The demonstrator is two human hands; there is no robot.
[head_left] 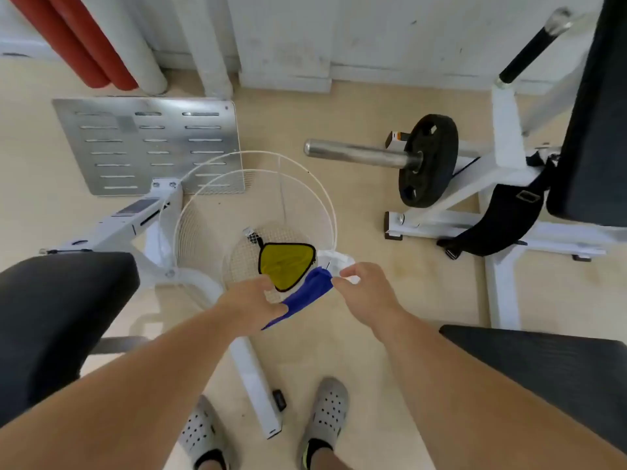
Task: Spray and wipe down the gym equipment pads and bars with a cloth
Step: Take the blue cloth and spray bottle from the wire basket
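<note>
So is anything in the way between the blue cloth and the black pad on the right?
Nothing visible is. The left hand and right hand hold the blue cloth over the white wire basket, and only bare floor shows between it and the black pad.

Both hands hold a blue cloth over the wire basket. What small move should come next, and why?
Probably lift the blue cloth clear of the basket: the left hand and right hand already grip it above the rim.
</note>
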